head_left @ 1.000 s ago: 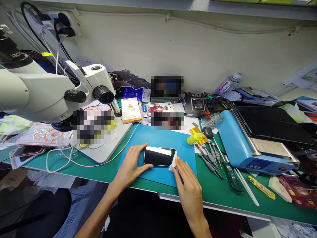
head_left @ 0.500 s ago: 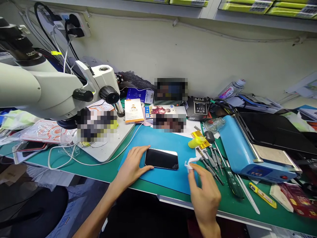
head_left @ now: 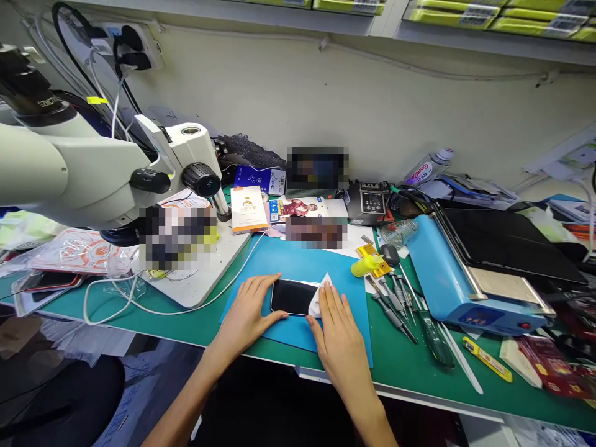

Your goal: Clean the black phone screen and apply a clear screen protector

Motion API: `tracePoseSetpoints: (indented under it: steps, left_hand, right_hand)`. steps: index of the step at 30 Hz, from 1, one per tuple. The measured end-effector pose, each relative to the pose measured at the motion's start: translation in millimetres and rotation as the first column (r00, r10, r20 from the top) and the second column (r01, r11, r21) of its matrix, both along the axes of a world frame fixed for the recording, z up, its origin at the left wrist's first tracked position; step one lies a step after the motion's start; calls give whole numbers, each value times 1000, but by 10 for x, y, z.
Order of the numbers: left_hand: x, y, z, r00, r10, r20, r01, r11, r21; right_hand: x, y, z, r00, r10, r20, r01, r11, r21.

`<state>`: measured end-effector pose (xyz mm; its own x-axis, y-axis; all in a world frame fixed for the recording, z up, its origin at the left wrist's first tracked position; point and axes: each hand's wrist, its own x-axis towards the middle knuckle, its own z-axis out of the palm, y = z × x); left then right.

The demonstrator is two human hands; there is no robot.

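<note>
A smartphone with a dark screen lies face up on the blue mat. My left hand grips its left end, with the thumb at the near edge and the fingers at the far edge. Over the phone's right end, my right hand presses a crumpled white wipe flat under its fingers. The wipe and fingertips cover that end of the screen.
To the left stands a white microscope; a white cable loops over the table. Right of the mat are screwdrivers, a yellow bottle, a blue machine and a yellow cutter.
My right hand has moved left from beside the phone onto its right end, bringing the white wipe down on the screen. My left hand still holds the phone in place.
</note>
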<state>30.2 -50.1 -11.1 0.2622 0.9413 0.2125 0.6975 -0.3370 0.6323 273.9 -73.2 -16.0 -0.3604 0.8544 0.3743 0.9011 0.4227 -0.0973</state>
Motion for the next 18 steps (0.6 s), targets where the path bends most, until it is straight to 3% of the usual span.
tracePoseSetpoints:
  steps: [4, 11, 18]
  left_hand:
    - [2, -1, -4, 1000, 4, 2, -4, 1000, -6]
    - [0, 10, -16, 1000, 7, -1, -7, 1000, -21]
    - [2, 4, -3, 1000, 5, -1, -5, 1000, -15]
  right_hand:
    - [-17, 64, 4, 1000, -6, -6, 6, 1000, -6]
    - [41, -330, 11, 999, 31, 23, -30, 999, -27]
    - [-113, 86, 12, 1000, 20, 12, -20, 1000, 3]
